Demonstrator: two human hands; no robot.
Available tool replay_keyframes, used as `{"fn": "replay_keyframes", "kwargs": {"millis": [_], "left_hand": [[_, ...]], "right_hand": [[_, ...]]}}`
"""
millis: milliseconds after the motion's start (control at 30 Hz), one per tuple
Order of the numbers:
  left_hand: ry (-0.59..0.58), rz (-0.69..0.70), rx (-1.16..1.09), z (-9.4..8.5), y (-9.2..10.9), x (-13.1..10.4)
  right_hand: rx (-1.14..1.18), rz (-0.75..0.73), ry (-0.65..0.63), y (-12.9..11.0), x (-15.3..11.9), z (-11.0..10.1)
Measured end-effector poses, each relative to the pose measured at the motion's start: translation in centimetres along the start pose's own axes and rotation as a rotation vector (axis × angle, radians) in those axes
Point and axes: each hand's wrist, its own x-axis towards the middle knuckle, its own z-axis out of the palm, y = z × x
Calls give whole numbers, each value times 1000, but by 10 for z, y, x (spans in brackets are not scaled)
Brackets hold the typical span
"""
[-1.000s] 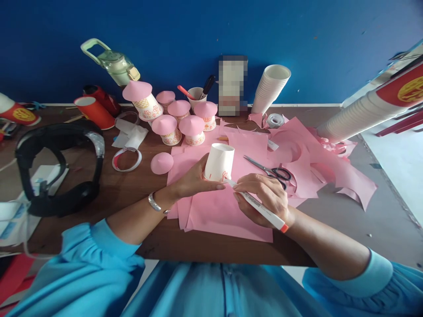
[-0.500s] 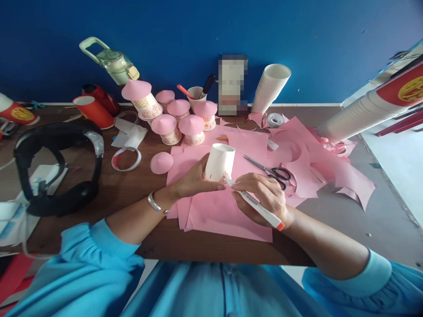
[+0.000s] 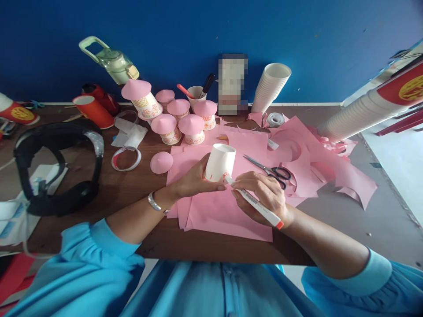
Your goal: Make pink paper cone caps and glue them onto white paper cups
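A white paper cup [image 3: 220, 160] with small red-orange marks near its lower edge is held by my left hand [image 3: 197, 178], thumb along its bottom and fingers behind it. My right hand [image 3: 261, 196] grips a white marker [image 3: 259, 208] with an orange end, its tip touching the cup beside the marks. Beneath both hands lie pink paper sheets [image 3: 228, 215]. Scissors [image 3: 269, 171] with black handles rest on the paper just beyond my right hand. A pink paper cone [image 3: 161, 163] sits left of the sheets.
Several decorated cups with pink cone tops [image 3: 192, 130] stand behind. A cup of markers [image 3: 197, 94], a stack of white cups [image 3: 271, 88] and a tape roll [image 3: 275, 119] are farther back. Pink scraps [image 3: 317, 158] spread right; a black headband-like device [image 3: 59, 167] lies left.
Almost nothing differs. The cup has tilted very slightly to the right, and the marker tip stays at the red-orange marks.
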Motion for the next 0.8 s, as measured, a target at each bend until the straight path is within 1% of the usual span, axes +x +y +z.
{"fn": "replay_keyframes", "kwargs": {"millis": [333,533,800], "left_hand": [[16,-6,20,1,-1,-1],[15,-19,22,2,4,-1],[25,-39,26,3,7,-1]], "right_hand": [[15,-16,4,1,0,1],[18,-9,10,1,-1,2],[46,-15,-17,1,-2,1]]}}
